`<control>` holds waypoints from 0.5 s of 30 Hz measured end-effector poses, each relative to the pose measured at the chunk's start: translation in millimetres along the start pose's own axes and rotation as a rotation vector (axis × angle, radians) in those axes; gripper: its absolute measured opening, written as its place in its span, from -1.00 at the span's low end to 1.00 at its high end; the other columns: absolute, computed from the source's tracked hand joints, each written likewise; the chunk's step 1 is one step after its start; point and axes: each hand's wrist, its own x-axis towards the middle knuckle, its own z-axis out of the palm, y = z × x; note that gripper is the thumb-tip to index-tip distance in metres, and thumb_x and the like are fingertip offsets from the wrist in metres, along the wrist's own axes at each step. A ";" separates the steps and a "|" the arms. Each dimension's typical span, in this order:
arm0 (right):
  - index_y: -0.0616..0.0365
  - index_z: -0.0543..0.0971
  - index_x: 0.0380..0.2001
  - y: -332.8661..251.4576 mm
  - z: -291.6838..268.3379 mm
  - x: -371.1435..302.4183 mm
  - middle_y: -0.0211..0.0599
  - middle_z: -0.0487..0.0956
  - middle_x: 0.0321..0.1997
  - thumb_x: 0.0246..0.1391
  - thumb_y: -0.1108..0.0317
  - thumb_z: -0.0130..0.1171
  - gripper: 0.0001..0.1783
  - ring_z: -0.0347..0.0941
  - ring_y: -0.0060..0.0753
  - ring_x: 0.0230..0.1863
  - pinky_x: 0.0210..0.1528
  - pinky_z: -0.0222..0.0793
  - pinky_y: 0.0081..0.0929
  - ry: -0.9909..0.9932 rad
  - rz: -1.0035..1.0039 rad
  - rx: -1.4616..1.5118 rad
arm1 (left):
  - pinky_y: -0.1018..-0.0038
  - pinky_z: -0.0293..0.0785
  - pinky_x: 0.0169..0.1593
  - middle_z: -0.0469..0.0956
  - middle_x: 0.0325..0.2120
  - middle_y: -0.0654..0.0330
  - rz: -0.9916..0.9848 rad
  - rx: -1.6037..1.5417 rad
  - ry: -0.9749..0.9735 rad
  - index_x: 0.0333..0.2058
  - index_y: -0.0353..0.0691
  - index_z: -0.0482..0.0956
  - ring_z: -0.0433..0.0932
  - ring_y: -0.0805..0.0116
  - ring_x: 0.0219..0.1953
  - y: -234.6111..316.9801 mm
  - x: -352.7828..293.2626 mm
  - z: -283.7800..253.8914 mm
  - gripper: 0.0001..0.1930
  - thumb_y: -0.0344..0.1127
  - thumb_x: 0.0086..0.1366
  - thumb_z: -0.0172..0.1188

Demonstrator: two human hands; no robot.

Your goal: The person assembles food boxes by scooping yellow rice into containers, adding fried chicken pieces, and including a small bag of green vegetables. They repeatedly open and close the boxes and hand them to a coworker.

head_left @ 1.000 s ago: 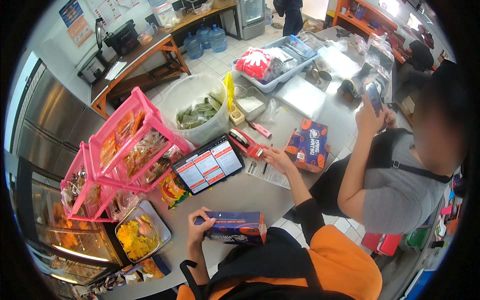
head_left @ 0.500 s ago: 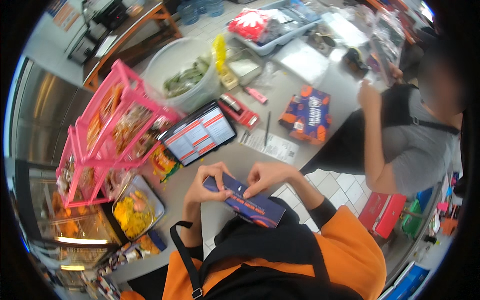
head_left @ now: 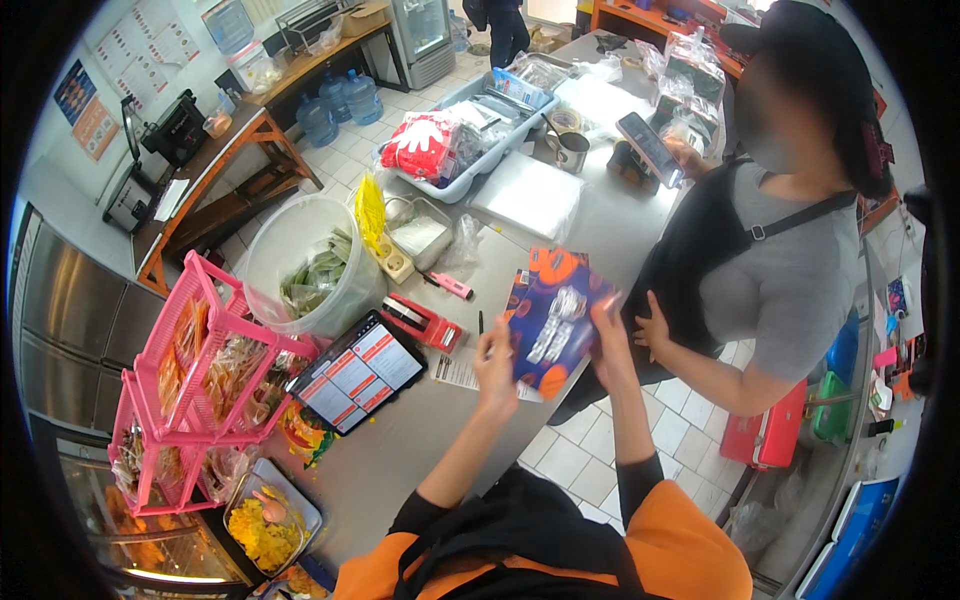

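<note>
In front of me, over the right edge of the steel table, is a flat dark-blue cardboard box [head_left: 553, 328] with orange round patches and pale print. My right hand [head_left: 611, 345] grips its right side, thumb on the upper face. At its left edge my left hand [head_left: 494, 370] has its fingers curled together, somewhat blurred, against the cardboard. Part of another printed blue-orange piece [head_left: 520, 284] shows behind the box's upper left. Partly under my left hand lie a printed paper sheet [head_left: 455, 369] and a dark pen [head_left: 481, 322].
Left of the hands are a tablet [head_left: 357, 372], a red tape dispenser [head_left: 425, 322], pink stacked baskets [head_left: 205, 370] and a clear tub [head_left: 262, 262] of green leaves. A blue tray [head_left: 462, 183] sits farther back. At right stands a co-worker [head_left: 800, 250] holding a phone [head_left: 650, 148].
My hands have moved from near my waist forward to the table's right edge. They held a narrow box side; now a broad printed face shows. The co-worker's phone is now visible.
</note>
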 end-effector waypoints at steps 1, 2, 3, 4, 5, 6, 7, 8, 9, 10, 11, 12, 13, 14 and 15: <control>0.18 0.18 0.28 -5.6 -1.6 27.2 -0.06 0.34 0.22 0.09 -0.11 0.19 -0.15 0.38 -0.27 0.14 -0.10 0.48 -0.30 0.039 0.050 -0.131 | 0.63 0.31 -0.22 0.40 -0.40 0.32 0.099 0.112 -0.021 -0.32 -0.13 0.46 0.37 0.55 -0.35 -11.6 3.5 12.5 -0.61 0.08 0.19 0.28; 0.22 0.20 0.26 -9.7 -5.0 51.7 -0.03 0.35 0.19 0.06 -0.11 0.22 -0.13 0.41 -0.29 0.11 -0.12 0.48 -0.34 0.025 0.084 -0.239 | 0.60 0.33 -0.17 0.42 -0.32 0.24 0.189 0.212 -0.049 -0.27 -0.17 0.46 0.39 0.49 -0.30 -18.9 7.9 19.4 -0.54 0.11 0.15 0.32; 0.26 0.22 0.23 -8.3 -8.1 64.9 0.00 0.36 0.16 0.02 -0.12 0.25 -0.12 0.43 -0.32 0.09 -0.14 0.49 -0.38 0.020 0.087 -0.305 | 0.54 0.34 -0.10 0.41 -0.23 0.17 0.257 0.554 0.018 -0.16 -0.22 0.43 0.40 0.42 -0.21 -21.5 12.4 18.7 -0.49 0.08 0.14 0.32; 0.30 0.25 0.20 -3.6 -9.1 74.4 -0.01 0.40 0.11 0.00 -0.10 0.27 -0.12 0.45 -0.34 0.04 -0.15 0.49 -0.42 0.088 0.031 -0.586 | 0.47 0.35 -0.02 0.39 -0.14 0.10 0.318 0.879 0.076 -0.06 -0.27 0.39 0.40 0.35 -0.12 -22.6 19.4 18.1 -0.43 0.04 0.14 0.33; 0.34 0.27 0.16 0.7 -12.2 80.5 -0.02 0.43 0.06 -0.02 -0.08 0.30 -0.13 0.47 -0.37 0.00 -0.16 0.49 -0.46 0.172 -0.044 -0.823 | 0.41 0.36 0.05 0.38 -0.04 0.04 0.398 1.286 0.165 0.04 -0.32 0.36 0.41 0.28 -0.03 -23.1 27.0 16.6 -0.36 0.01 0.14 0.34; 0.38 0.30 0.13 5.3 -14.5 85.2 -0.03 0.46 0.01 -0.04 -0.06 0.33 -0.14 0.49 -0.40 -0.04 -0.18 0.49 -0.50 0.259 -0.039 -1.074 | 0.40 0.36 0.07 0.36 -0.01 0.02 0.360 1.072 0.007 0.08 -0.30 0.32 0.40 0.28 0.00 -21.5 37.6 14.4 -0.33 -0.02 0.13 0.35; 0.37 0.30 0.10 8.0 -18.9 85.4 -0.09 0.48 -0.03 0.01 0.11 0.33 -0.27 0.53 -0.45 -0.16 -0.16 0.52 -0.55 0.134 0.204 -0.426 | 0.39 0.35 0.09 0.34 0.02 0.01 0.346 0.934 -0.119 0.12 -0.29 0.29 0.39 0.27 0.04 -17.0 53.8 14.7 -0.30 -0.04 0.12 0.36; 0.36 0.30 0.10 11.5 -20.5 85.1 -0.11 0.49 -0.05 0.01 0.12 0.33 -0.27 0.53 -0.45 -0.15 -0.16 0.52 -0.54 0.075 0.225 -0.348 | 0.38 0.34 0.11 0.32 0.05 0.00 0.292 0.844 -0.202 0.16 -0.27 0.25 0.39 0.27 0.07 -14.3 68.5 16.6 -0.27 -0.07 0.11 0.37; 0.36 0.30 0.10 12.7 -23.2 83.1 -0.14 0.50 -0.07 0.00 0.13 0.34 -0.27 0.53 -0.45 -0.14 -0.16 0.53 -0.54 0.036 0.273 -0.266 | 0.23 0.38 0.11 0.28 0.10 0.03 0.072 0.560 -0.320 0.24 -0.22 0.14 0.36 0.22 0.13 -13.9 82.3 21.6 -0.15 -0.09 0.07 0.40; 0.35 0.30 0.11 13.5 -24.3 81.5 -0.16 0.51 -0.08 0.00 0.14 0.34 -0.27 0.53 -0.45 -0.14 -0.16 0.53 -0.53 0.021 0.330 -0.195 | 0.19 0.41 0.09 0.28 0.10 0.04 0.001 0.491 -0.394 0.25 -0.20 0.11 0.36 0.21 0.13 -16.8 89.6 25.0 -0.15 -0.12 0.08 0.39; 0.34 0.31 0.11 12.3 -26.2 80.5 -0.18 0.52 -0.08 0.00 0.15 0.34 -0.29 0.53 -0.46 -0.14 -0.16 0.53 -0.53 -0.022 0.328 -0.177 | 0.15 0.44 0.07 0.29 0.09 0.05 -0.120 0.457 -0.416 0.26 -0.18 0.07 0.36 0.21 0.13 -20.1 94.8 28.3 -0.15 -0.15 0.09 0.37; 0.33 0.31 0.12 10.4 -28.0 80.0 -0.20 0.52 -0.08 0.01 0.17 0.33 -0.30 0.53 -0.46 -0.14 -0.16 0.53 -0.52 -0.043 0.339 -0.170 | 0.11 0.46 0.05 0.30 0.09 0.06 -0.235 0.421 -0.462 0.27 -0.16 0.03 0.37 0.20 0.13 -24.7 96.9 32.3 -0.14 -0.18 0.10 0.36; 0.32 0.32 0.12 7.2 -29.8 81.6 -0.22 0.53 -0.07 0.02 0.18 0.33 -0.31 0.53 -0.47 -0.15 -0.16 0.54 -0.52 -0.104 0.315 -0.129 | 0.07 0.51 0.01 0.30 0.08 0.08 -0.243 0.325 -0.510 0.28 -0.18 -0.09 0.37 0.19 0.12 -28.6 95.7 33.7 -0.09 -0.26 0.09 0.36; 0.32 0.33 0.12 3.1 -32.5 83.2 -0.23 0.54 -0.07 0.02 0.20 0.32 -0.33 0.54 -0.47 -0.15 -0.16 0.53 -0.52 -0.103 0.364 -0.158 | 0.12 0.45 0.07 0.23 0.11 0.02 -0.245 0.318 -0.508 0.28 -0.24 -0.20 0.34 0.18 0.15 -32.5 93.5 36.6 0.01 -0.27 0.05 0.39; 0.31 0.34 0.11 -1.4 -35.2 86.8 -0.23 0.54 -0.07 0.03 0.22 0.31 -0.35 0.54 -0.47 -0.14 -0.15 0.53 -0.52 -0.145 0.380 -0.152 | 0.17 0.40 0.13 0.16 0.15 -0.04 -0.212 0.285 -0.550 0.29 -0.30 -0.31 0.30 0.18 0.19 -37.1 89.3 40.1 0.10 -0.28 0.02 0.42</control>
